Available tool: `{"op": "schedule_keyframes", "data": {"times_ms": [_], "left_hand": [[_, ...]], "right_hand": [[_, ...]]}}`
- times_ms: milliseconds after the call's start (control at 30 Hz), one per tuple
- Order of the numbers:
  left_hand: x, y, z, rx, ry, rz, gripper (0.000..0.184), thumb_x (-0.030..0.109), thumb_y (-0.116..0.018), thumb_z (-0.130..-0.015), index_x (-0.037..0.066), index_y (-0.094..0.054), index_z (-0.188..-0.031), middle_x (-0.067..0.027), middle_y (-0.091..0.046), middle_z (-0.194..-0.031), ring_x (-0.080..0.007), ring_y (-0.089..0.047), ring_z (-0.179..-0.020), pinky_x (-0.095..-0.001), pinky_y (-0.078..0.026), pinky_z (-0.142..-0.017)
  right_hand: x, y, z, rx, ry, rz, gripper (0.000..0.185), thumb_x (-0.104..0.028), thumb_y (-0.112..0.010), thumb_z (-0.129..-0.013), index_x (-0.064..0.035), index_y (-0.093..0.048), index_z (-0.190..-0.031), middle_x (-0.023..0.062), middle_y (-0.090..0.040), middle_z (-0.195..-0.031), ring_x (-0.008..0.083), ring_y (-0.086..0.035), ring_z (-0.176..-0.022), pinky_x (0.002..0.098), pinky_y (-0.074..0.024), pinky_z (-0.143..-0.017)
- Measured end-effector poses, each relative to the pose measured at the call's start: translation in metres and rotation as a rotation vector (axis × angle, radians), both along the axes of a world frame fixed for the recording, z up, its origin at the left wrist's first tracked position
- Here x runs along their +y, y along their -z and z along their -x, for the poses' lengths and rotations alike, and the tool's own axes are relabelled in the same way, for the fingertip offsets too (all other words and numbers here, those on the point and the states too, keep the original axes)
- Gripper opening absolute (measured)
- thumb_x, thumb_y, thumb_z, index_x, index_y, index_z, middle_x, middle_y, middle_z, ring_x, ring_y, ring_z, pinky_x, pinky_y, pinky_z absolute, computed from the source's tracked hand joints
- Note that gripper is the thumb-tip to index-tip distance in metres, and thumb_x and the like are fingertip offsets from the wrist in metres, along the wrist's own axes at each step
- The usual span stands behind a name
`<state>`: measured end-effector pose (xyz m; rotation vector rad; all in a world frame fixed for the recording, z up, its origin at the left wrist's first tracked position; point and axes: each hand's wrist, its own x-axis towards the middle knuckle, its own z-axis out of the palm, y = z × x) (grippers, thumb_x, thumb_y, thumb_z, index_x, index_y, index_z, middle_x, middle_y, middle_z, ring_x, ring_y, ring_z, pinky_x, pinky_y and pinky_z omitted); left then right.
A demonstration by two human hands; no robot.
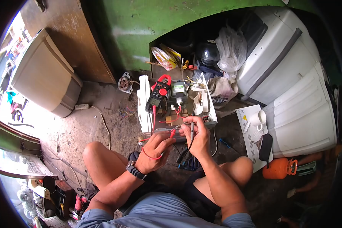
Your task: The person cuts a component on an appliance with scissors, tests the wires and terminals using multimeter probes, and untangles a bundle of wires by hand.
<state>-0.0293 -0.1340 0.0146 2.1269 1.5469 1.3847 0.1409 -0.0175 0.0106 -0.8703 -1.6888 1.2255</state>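
My left hand, with a watch on its wrist, grips a red test probe whose tip points up and right. Close beside it, my right hand has a black test probe between its fingers. The fingertips of both hands are near each other at the front edge of an opened white appliance housing. A red and black clamp meter rests on the housing, left of a dark box with a green label. Red wires run inside. What the probe tips touch is too small to tell.
A motor part lies on the floor at the left. To the right are a white mug, a black case and an orange canister. Another person's hand shows at the lower right.
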Motion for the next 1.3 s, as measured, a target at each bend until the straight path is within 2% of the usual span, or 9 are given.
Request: {"op": "schedule_keyframes", "data": {"times_ms": [267, 367, 433, 467, 600, 700, 767, 833, 1300], "left_hand": [[-0.001, -0.004, -0.001, 0.003, -0.009, 0.031, 0.040, -0.010, -0.071, -0.088, 0.002, -0.069, -0.126, -0.0183, -0.068, -0.121, -0.0396, -0.068, -0.119, -0.0500, -0.057, -0.101], [-0.001, -0.003, -0.001, 0.000, -0.010, 0.032, 0.041, -0.011, -0.071, -0.088, 0.002, -0.069, -0.126, -0.0189, -0.068, -0.121, -0.0396, -0.069, -0.118, -0.0497, -0.057, -0.101], [0.000, -0.003, 0.000, -0.002, -0.015, 0.025, 0.041, -0.011, -0.071, -0.088, 0.002, -0.069, -0.127, -0.0191, -0.068, -0.122, -0.0396, -0.069, -0.118, -0.0494, -0.057, -0.101], [0.000, -0.003, 0.000, -0.004, -0.011, 0.026, 0.041, -0.011, -0.071, -0.088, 0.002, -0.069, -0.127, -0.0193, -0.068, -0.122, -0.0396, -0.069, -0.117, -0.0491, -0.057, -0.101], [0.000, -0.002, 0.001, -0.010, -0.004, 0.023, 0.041, -0.011, -0.070, -0.088, 0.002, -0.068, -0.127, -0.0192, -0.068, -0.122, -0.0393, -0.069, -0.116, -0.0485, -0.057, -0.100], [0.001, -0.004, 0.001, -0.015, 0.007, 0.024, 0.040, -0.011, -0.070, -0.089, 0.001, -0.068, -0.127, -0.0192, -0.068, -0.122, -0.0390, -0.070, -0.115, -0.0484, -0.057, -0.099], [0.001, -0.005, 0.000, -0.018, 0.008, 0.023, 0.039, -0.011, -0.070, -0.089, 0.001, -0.069, -0.126, -0.0193, -0.068, -0.122, -0.0390, -0.070, -0.114, -0.0483, -0.057, -0.099], [0.002, -0.006, -0.001, -0.018, 0.005, 0.021, 0.039, -0.011, -0.070, -0.089, 0.001, -0.069, -0.126, -0.0193, -0.068, -0.121, -0.0389, -0.070, -0.114, -0.0483, -0.057, -0.099], [0.001, -0.005, 0.000, -0.007, -0.010, 0.021, 0.038, -0.011, -0.071, -0.089, 0.001, -0.069, -0.125, -0.0199, -0.068, -0.122, -0.0393, -0.070, -0.115, -0.0483, -0.058, -0.098]], "right_hand": [[0.001, -0.005, -0.003, -0.042, -0.013, 0.035, 0.021, -0.008, -0.067, -0.110, 0.0018, -0.061, -0.127, 0.0121, -0.076, -0.104, 0.0177, -0.080, -0.085, 0.0316, -0.0659, -0.072], [0.001, -0.010, -0.007, -0.029, 0.008, -0.018, 0.022, -0.012, -0.065, -0.111, 0.0015, -0.063, -0.129, 0.0121, -0.076, -0.103, 0.0175, -0.079, -0.086, 0.0316, -0.0656, -0.073], [0.002, -0.015, -0.014, -0.083, 0.114, -0.194, 0.024, -0.012, -0.068, -0.109, 0.0015, -0.066, -0.128, 0.0119, -0.077, -0.097, 0.0179, -0.078, -0.086, 0.0328, -0.0624, -0.074], [0.000, -0.021, -0.022, -0.077, 0.113, -0.149, 0.024, -0.010, -0.068, -0.108, 0.0013, -0.069, -0.129, 0.0112, -0.074, -0.098, 0.0186, -0.076, -0.085, 0.0334, -0.0603, -0.074], [0.006, -0.028, -0.049, 0.104, -0.042, -0.133, 0.043, -0.029, -0.050, -0.117, 0.0050, -0.067, -0.136, 0.0066, -0.067, -0.106, 0.0145, -0.068, -0.093, 0.0316, -0.0586, -0.086], [0.002, -0.031, -0.056, 0.014, -0.077, 0.043, 0.037, -0.023, -0.053, -0.115, 0.0043, -0.065, -0.137, 0.0075, -0.068, -0.106, 0.0152, -0.068, -0.092, 0.0312, -0.0579, -0.087], [0.003, -0.019, -0.051, 0.134, -0.101, 0.123, 0.031, -0.015, -0.062, -0.111, 0.0033, -0.059, -0.136, 0.0131, -0.073, -0.106, 0.0168, -0.072, -0.095, 0.0327, -0.0592, -0.090], [0.002, -0.014, -0.048, 0.148, -0.106, 0.165, 0.028, -0.012, -0.065, -0.109, 0.0034, -0.058, -0.131, 0.0142, -0.074, -0.108, 0.0173, -0.072, -0.097, 0.0328, -0.0593, -0.091], [0.003, -0.003, -0.043, 0.073, -0.109, 0.122, 0.025, -0.013, -0.067, -0.109, 0.0046, -0.059, -0.124, 0.0161, -0.077, -0.109, 0.0162, -0.073, -0.102, 0.0308, -0.0582, -0.091]]}}
